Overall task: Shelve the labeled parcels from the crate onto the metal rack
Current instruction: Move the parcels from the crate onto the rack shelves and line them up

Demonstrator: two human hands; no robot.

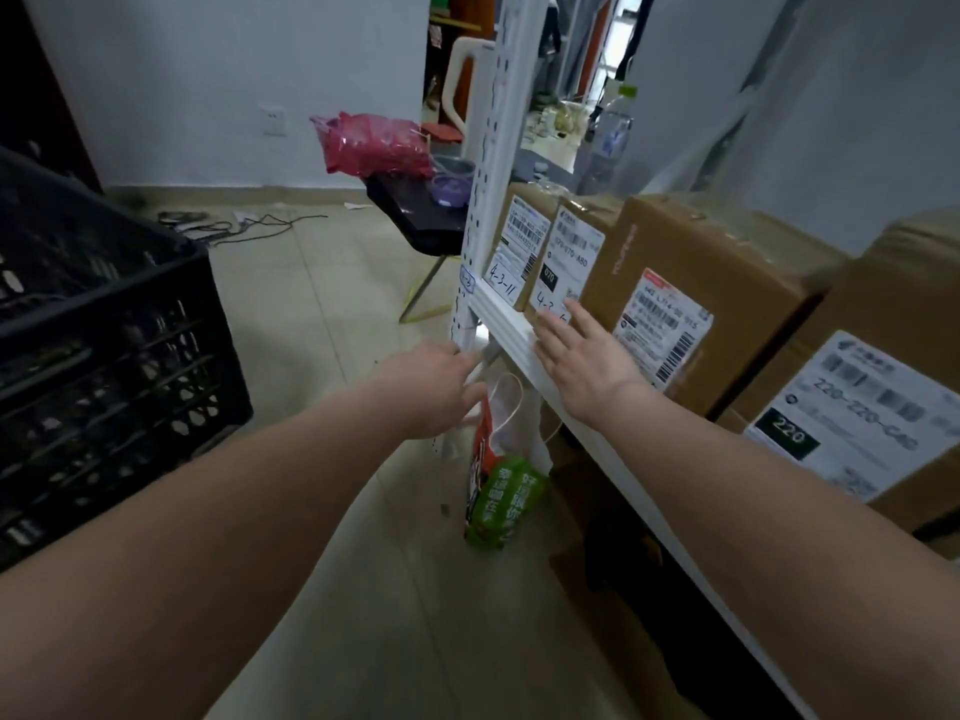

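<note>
We log four labeled parcels (701, 293) side by side on the metal rack (506, 324) shelf, with the black crate (104, 330) on the floor well to the left. Right hand (582, 356): grip open, straight fingers touching the second parcel's label, holding nothing. Left hand (436, 389): grip open and empty, fingers at the rack's post under the shelf, contact too blurred to tell.

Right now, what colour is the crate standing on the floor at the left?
The crate is black, with openwork lattice walls; the head view shows it best.
</note>
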